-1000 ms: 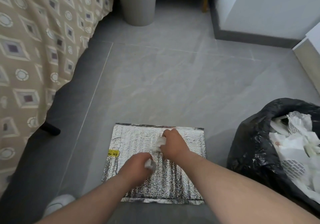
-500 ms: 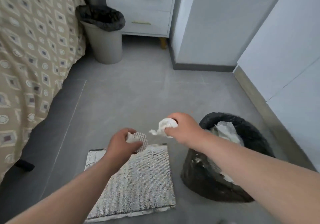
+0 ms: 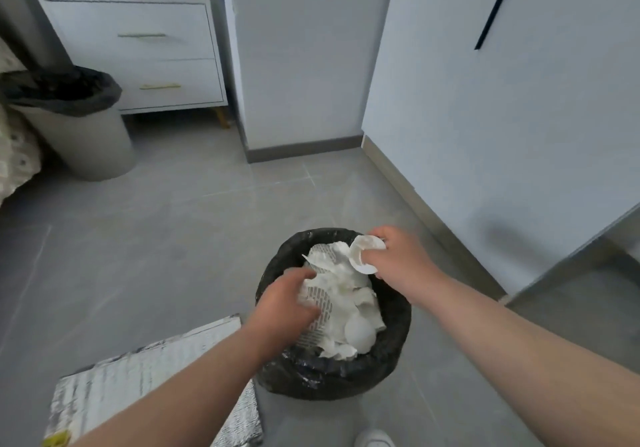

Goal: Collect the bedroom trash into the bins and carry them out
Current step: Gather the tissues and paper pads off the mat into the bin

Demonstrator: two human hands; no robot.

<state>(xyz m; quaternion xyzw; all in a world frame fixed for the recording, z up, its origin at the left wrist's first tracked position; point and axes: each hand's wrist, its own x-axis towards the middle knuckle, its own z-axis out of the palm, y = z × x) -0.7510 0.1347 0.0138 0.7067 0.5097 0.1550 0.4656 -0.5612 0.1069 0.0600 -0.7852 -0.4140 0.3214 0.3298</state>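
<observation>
- Grip first: the right hand (image 3: 401, 263) is curled tight round a white crumpled paper scrap (image 3: 365, 256) and holds it above the far right rim of the round bin with a black plastic liner (image 3: 346, 374).
- The left hand (image 3: 284, 308) hangs over the near left side of that bin, its fingers bent against a white paper wad with dotted print (image 3: 320, 303). Blur hides whether it still pinches the wad or has let it go.
- Half a second ago both hands were lifted over the flat silver foil pouch (image 3: 149, 374), each with its scrap. Now both have swung right and sit over the bin mouth.
- That puts both scraps at the drop point. The right one is not yet released, so opening the fingers would finish this load.
- The bin is heaped with white paper nearly to its rim, so a loose scrap could roll off.
- The foil pouch lies on the grey tiled floor (image 3: 173, 238), near left of the bin and not yet collected.
- A second grey bin with a black liner (image 3: 79, 141) stands far left, waiting to be carried out.
</observation>
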